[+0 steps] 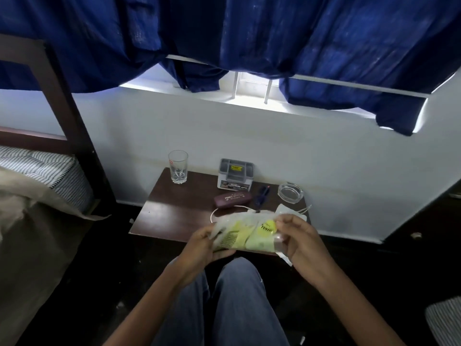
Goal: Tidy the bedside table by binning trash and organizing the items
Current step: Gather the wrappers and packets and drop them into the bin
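- Crinkled yellow-green wrapper is held up over the near edge of the bench, its long axis running left to right.
- Left grip clasps its left end and right grip pinches its right end, so both are equally near.
- Farther back are a glasses case, a drinking glass and an ashtray.

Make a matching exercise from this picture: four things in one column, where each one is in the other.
Things
1. drinking glass
2. glass ashtray
3. maroon spectacle case
4. yellow-green wrapper

Places
A. held by the left hand and right hand
B. far left corner of the bedside table
C. right side of the table, near the wall
D. lying flat in front of the grey organizer

Pairs: 1-B, 2-C, 3-D, 4-A
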Demonstrator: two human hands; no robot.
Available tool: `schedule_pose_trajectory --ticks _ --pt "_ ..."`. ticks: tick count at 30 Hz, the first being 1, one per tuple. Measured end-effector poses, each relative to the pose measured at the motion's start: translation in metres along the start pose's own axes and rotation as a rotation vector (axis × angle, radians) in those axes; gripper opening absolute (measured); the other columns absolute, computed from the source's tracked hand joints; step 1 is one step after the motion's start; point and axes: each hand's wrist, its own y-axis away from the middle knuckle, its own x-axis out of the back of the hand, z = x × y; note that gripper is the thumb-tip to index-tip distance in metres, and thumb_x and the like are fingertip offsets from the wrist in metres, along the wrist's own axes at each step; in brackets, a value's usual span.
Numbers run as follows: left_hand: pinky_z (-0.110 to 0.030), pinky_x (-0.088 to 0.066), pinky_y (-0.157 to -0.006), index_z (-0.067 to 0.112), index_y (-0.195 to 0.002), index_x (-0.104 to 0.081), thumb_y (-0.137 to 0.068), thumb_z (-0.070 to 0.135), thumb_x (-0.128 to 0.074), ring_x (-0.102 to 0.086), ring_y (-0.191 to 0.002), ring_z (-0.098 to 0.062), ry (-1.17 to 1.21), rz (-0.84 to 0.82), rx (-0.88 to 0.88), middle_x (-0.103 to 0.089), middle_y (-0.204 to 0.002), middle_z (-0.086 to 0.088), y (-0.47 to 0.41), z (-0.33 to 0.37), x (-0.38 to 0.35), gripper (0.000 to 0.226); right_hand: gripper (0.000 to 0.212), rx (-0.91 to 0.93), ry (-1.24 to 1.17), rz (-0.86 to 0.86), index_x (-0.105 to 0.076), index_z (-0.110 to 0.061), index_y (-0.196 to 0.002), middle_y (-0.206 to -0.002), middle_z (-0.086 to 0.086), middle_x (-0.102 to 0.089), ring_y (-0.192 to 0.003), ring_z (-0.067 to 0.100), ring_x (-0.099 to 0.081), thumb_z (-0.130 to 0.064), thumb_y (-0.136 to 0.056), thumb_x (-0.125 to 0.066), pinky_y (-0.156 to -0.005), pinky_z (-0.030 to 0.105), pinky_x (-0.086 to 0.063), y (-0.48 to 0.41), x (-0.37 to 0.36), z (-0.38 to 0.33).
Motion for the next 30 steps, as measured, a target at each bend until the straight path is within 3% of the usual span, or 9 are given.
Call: schedule_pose_trajectory --ticks 6,9,13,15,18,21,24,27,30 --pt "-0.023 -0.053 -0.075 0.017 -0.102 -0.066 -0.088 0.000 -0.052 -0.062 -0.084 -0.007 -0.381 -0.112 -0.240 -0.066 -0.095 0.003 0.008 -0.013 -0.039 0.026 0.021 -0.048 -0.362 0.134 -0.051 -0.008 -0.074 -0.056 0.007 -0.063 -0.050 0.013 -0.065 0.005 -0.090 -0.047 -0.049 0.020 -0.055 0.003 0.004 0.000" --pt "-0.016 -0.047 -0.075 0.016 -0.113 -0.058 -0.073 0.012 -0.055 -0.059 -0.088 -0.007 -0.446 -0.206 -0.252 -0.063 -0.096 0.005 0.013 -0.017 -0.053 0.040 0.019 -0.044 -0.391 0.073 -0.051 -0.008 -0.074 -0.062 0.010 -0.064 -0.057 0.018 -0.068 0.007 -0.086 -0.048 -0.055 0.023 -0.057 0.008 0.002 0.006" --pt "-0.021 -0.047 -0.090 0.019 -0.133 -0.040 -0.076 0.016 -0.071 -0.057 -0.114 -0.008 -0.462 -0.253 -0.378 -0.058 -0.122 0.006 0.010 -0.022 -0.065 0.065 0.014 -0.029 -0.364 -0.013 -0.053 -0.008 -0.076 -0.066 0.009 -0.063 -0.063 0.021 -0.069 0.006 -0.073 -0.055 -0.057 0.026 -0.058 0.009 0.002 0.016" --pt "-0.026 -0.051 -0.087 0.027 -0.127 -0.043 -0.078 0.016 -0.069 -0.060 -0.106 -0.007 -0.493 -0.232 -0.383 -0.061 -0.115 0.010 0.009 -0.022 -0.069 0.056 0.017 -0.018 -0.311 -0.033 -0.055 -0.006 -0.080 -0.069 0.011 -0.063 -0.065 0.023 -0.069 0.011 -0.078 -0.052 -0.058 0.029 -0.058 0.011 0.002 0.018" --pt "-0.032 -0.058 -0.065 0.035 -0.108 -0.052 -0.087 0.006 -0.062 -0.067 -0.082 -0.008 -0.452 -0.124 -0.276 -0.065 -0.098 0.005 0.010 -0.021 -0.073 0.037 0.018 0.081 -0.023 -0.051 -0.061 -0.001 -0.086 -0.077 0.009 -0.066 -0.074 0.021 -0.067 0.015 -0.081 -0.054 -0.068 0.030 -0.059 0.016 -0.002 0.015" --pt "-0.026 -0.053 -0.050 0.016 -0.108 -0.060 -0.089 0.013 -0.061 -0.068 -0.068 -0.012 -0.280 0.055 -0.209 -0.067 -0.094 -0.008 0.009 -0.019 -0.073 0.019 0.030 0.462 0.736 0.073 -0.069 -0.019 -0.078 -0.081 -0.009 -0.069 -0.077 0.003 -0.059 0.010 -0.074 -0.061 -0.075 0.014 -0.046 0.015 0.000 0.014" --pt "-0.022 -0.050 -0.046 0.007 -0.108 -0.062 -0.088 0.009 -0.061 -0.066 -0.066 -0.013 -0.078 0.204 -0.091 -0.068 -0.091 -0.012 0.007 -0.014 -0.070 0.020 0.032 0.800 1.050 0.187 -0.071 -0.020 -0.083 -0.090 -0.011 -0.067 -0.092 0.008 -0.055 0.001 -0.066 -0.053 -0.087 0.009 -0.033 0.008 0.012 0.013" --pt "-0.017 -0.049 -0.044 0.008 -0.098 -0.063 -0.091 -0.003 -0.049 -0.069 -0.063 -0.012 0.098 0.186 0.007 -0.072 -0.079 -0.006 0.006 -0.010 -0.062 0.020 0.039 0.614 0.846 0.291 -0.068 -0.021 -0.094 -0.101 -0.006 -0.066 -0.095 0.015 -0.058 0.003 -0.071 -0.047 -0.080 0.015 -0.043 0.003 0.030 0.005" --pt "-0.015 -0.046 -0.040 0.004 -0.100 -0.060 -0.091 -0.011 -0.039 -0.070 -0.059 -0.014 0.270 0.172 0.113 -0.071 -0.083 -0.010 0.005 -0.007 -0.058 0.027 0.032 0.274 0.483 0.196 -0.067 -0.016 -0.092 -0.097 0.011 -0.068 -0.077 0.020 -0.066 0.011 -0.083 -0.051 -0.062 0.018 -0.051 0.003 0.035 0.001"
